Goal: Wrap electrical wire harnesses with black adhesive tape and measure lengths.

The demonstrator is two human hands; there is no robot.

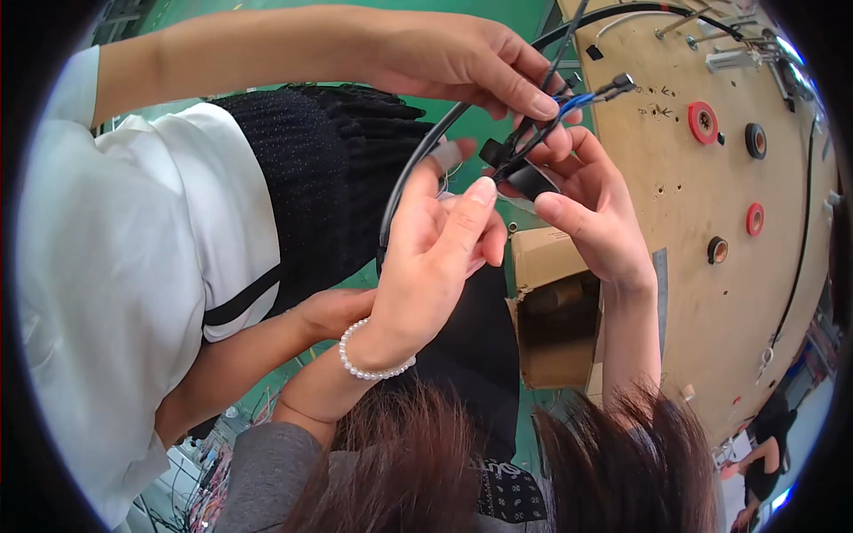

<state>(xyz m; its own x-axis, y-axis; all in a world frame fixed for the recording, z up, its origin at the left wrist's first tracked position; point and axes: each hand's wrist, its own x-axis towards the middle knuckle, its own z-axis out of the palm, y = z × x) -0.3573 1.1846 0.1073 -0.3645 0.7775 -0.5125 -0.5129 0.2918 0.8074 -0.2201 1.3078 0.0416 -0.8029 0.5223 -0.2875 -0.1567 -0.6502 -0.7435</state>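
My left hand (440,244), with a pearl bracelet at its wrist, pinches a black cable bundle (505,169) between thumb and fingers. A thick black cable (404,182) bends down past this hand. My right hand (604,213) curls around black tape (531,182) beside the bundle; its fingertips are partly hidden. From the left, a co-worker's hand (498,75) grips the same bundle higher up. Blue wires (579,100) and black connectors (619,83) stick out beyond those fingers. The co-worker's other hand (342,306) is partly behind my left wrist.
A wooden board (702,293) on the right carries red tape rolls (702,123), dark tape rolls (755,140) and upright metal pegs (673,32). An open cardboard box (542,258) stands below my hands. The co-worker stands close at left; another person (764,462) is at far lower right.
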